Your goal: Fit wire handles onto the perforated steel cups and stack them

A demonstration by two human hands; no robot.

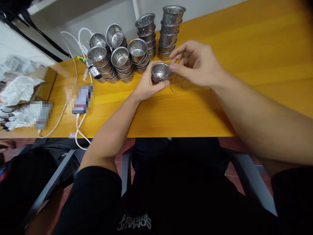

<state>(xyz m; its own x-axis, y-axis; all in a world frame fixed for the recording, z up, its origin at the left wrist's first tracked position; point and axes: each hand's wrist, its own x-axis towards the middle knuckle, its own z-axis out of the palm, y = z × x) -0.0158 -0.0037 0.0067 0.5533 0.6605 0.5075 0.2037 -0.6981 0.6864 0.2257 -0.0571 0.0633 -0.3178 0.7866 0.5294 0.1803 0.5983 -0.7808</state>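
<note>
My left hand [148,84] is wrapped round a perforated metal cup [160,72], its open top facing up. At the cup's right rim my right hand [192,63] has thumb and fingers pinched together; whatever lies between the fingertips is too small to make out. Thin curved wires [172,85] lie on the yellow table [156,120] below and beside my right hand. Behind the held cup stand two tall stacks of similar cups, a nearer stack [169,39] and one to its left [146,34].
Several shorter cup stacks [121,63] stand at the back left. A phone [83,99] with a white cable lies left of my left arm. Farther left are plastic bags [22,88] and another device [44,114]. Another person's hand [7,144] shows at the left edge.
</note>
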